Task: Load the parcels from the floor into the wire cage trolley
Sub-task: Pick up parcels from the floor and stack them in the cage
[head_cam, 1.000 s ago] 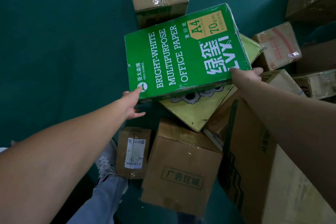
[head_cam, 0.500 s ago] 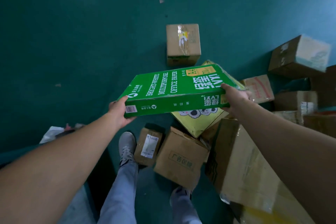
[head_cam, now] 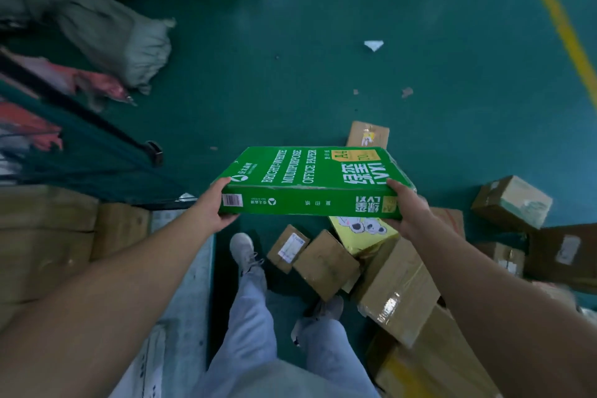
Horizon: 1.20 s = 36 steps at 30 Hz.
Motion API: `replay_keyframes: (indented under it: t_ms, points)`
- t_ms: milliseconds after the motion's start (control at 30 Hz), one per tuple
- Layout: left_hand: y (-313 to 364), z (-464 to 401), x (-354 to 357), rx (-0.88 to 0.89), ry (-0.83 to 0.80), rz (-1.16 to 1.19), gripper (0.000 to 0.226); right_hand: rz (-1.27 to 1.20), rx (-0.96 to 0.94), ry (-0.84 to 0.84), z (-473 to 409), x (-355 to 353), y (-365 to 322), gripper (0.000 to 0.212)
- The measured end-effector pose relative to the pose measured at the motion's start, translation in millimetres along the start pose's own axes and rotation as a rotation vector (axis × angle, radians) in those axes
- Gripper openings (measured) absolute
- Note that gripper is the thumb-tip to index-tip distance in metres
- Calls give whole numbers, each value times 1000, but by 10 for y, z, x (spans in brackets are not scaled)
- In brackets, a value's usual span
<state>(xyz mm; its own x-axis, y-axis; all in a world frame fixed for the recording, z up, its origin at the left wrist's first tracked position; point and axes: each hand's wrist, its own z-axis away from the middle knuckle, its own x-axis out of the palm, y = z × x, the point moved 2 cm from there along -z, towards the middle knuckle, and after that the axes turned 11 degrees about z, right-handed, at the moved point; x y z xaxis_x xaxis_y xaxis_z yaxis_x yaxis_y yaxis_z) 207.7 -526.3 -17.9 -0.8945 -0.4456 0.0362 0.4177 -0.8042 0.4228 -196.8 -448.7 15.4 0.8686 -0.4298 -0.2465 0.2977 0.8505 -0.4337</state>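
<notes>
The green floor (head_cam: 323,42) fills the view, with a yellow line (head_cam: 562,26) at its right edge. Grey sacks (head_cam: 122,32) lie at upper left. Stacked cartons (head_cam: 48,236) sit at left, and a loose heap of brown parcels (head_cam: 400,287) spreads over the floor at lower right, one yellow parcel (head_cam: 365,233) among them. Held level in the air above that heap is the green paper box (head_cam: 310,181), its long side facing the camera. The left hand (head_cam: 211,208) grips the box's left end, thumb on the top edge and fingers curled underneath. The right hand (head_cam: 408,207) grips the right end the same way, thumb on top, fingers hidden below. Between the arms, the person's legs in pale jeans (head_cam: 258,317) and grey shoes (head_cam: 244,249) stand on the floor. A white scrap (head_cam: 373,44) lies far ahead.
</notes>
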Motion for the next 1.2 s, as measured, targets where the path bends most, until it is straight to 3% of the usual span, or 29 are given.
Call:
replay_keyframes:
  t_ms: [100, 267, 533, 700, 800, 933, 1200]
  points:
    - [29, 460, -455, 13, 8, 42, 46, 46, -39, -42, 516, 65, -10, 47]
    - [66, 1035, -1079, 21, 33, 107, 34, 149, -92, -115, 1143, 338, -5, 33]
    - [8, 1581, -2281, 67, 55, 206, 37, 251, -203, -205, 1690, 1049, 316, 54]
    - [-119, 1932, -3290, 120, 81, 272, 32, 370, -265, -280, 2303, 1699, 715, 43]
    - [-266, 2139, -4034, 143, 116, 333, 36, 435, -290, -322, 2635, 2162, 1025, 50]
    - [-377, 2465, -4890, 193, 169, 395, 34, 508, -353, -406, 3218, 2802, 1341, 45]
    - [-706, 3325, -6578, 372, 387, 506, 30, 722, -496, -609, 4429, 4223, 2052, 49]
